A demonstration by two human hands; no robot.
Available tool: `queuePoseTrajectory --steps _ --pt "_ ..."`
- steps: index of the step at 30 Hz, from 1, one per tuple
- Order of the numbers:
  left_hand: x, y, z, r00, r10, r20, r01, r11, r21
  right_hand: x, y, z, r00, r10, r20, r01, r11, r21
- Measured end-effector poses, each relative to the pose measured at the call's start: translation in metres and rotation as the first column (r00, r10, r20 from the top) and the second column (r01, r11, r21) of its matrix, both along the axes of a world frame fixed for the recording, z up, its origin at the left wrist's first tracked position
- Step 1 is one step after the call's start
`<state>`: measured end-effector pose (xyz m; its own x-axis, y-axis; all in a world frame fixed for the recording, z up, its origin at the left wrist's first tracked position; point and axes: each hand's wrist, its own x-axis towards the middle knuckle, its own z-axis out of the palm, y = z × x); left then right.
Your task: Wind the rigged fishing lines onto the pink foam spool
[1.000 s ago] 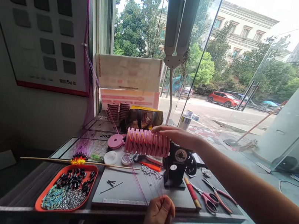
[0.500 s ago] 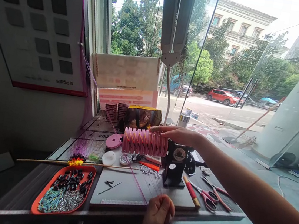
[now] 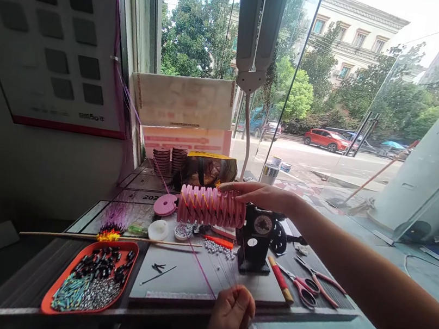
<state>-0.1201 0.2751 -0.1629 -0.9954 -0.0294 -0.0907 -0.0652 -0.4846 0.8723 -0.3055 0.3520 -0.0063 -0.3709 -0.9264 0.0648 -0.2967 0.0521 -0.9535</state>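
Observation:
My left hand [image 3: 230,320], at the bottom middle, is closed in a fist. A purple-pink thread [image 3: 202,269] and several fine strands run from it up toward the row of pink spools [image 3: 212,206]. The spools sit side by side on a black winding machine [image 3: 258,242], with yellow and dark bands crossing them. Palm down, my right hand [image 3: 258,193] rests with stretched fingers on top of the spools, fingertips touching them. A separate flat pink spool [image 3: 165,205] lies at the left end of the row.
An orange tray [image 3: 46,298] holds black pieces, metal beads and greenish tubes. On the right lie a red-wrapped stick [image 3: 280,278], scissors [image 3: 305,291] and pliers [image 3: 321,281]. A thin wooden stick [image 3: 64,236] crosses the table. Stacked spools [image 3: 161,161] stand behind, near the window.
The view has shifted very slightly. My left fist stays in place with the thread, and my right hand remains on the spools.

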Motion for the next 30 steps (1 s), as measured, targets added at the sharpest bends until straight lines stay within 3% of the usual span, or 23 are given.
queuePoseTrajectory --steps 19,30 --pt "0.001 -0.002 -0.001 0.999 0.051 -0.008 -0.051 0.999 -0.013 -0.011 0.003 0.000 0.997 0.076 0.009 -0.076 0.997 -0.012" --pt "-0.001 0.000 -0.002 0.998 0.062 -0.014 -0.062 0.998 0.020 -0.011 0.003 -0.003 0.998 0.052 -0.025 -0.053 0.998 -0.045"
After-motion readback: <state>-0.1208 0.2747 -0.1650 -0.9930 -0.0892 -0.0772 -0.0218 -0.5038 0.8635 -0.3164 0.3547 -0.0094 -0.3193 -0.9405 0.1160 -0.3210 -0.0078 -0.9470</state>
